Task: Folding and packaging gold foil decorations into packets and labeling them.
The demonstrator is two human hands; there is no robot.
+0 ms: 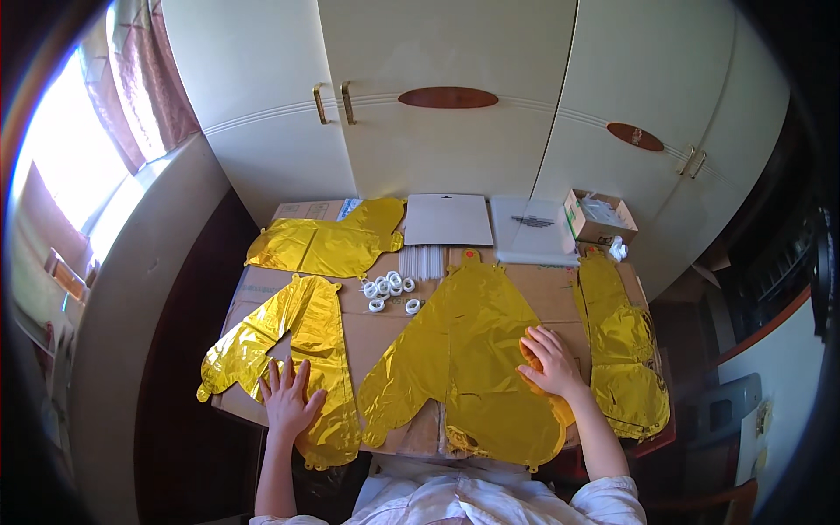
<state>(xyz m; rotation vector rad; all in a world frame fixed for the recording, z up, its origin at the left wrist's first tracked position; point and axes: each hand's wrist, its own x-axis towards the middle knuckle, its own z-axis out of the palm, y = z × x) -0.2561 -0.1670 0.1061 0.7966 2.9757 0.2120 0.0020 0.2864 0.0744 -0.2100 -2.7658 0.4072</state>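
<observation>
My left hand (290, 399) lies with its fingers spread on the lower part of a flat gold foil balloon (322, 341), shaped like an angular figure. My right hand (551, 360) rests palm down, fingers stretched out, on the right edge of a larger flat gold foil balloon (490, 341) in the middle. What lies under the right palm is hidden; the foil there looks darker and orange. Another flat foil balloon (328, 245) lies at the far left. One more long foil balloon (623, 359) lies at the right.
Flattened cardboard (289, 280) covers the table. Several white ribbon rolls (389, 284), white straws (423, 262), a grey-white board (448, 220), a transparent plastic bag (532, 227) and a small open box (601, 219) lie toward the back. Cabinets (446, 52) stand behind, a window (79, 131) at left.
</observation>
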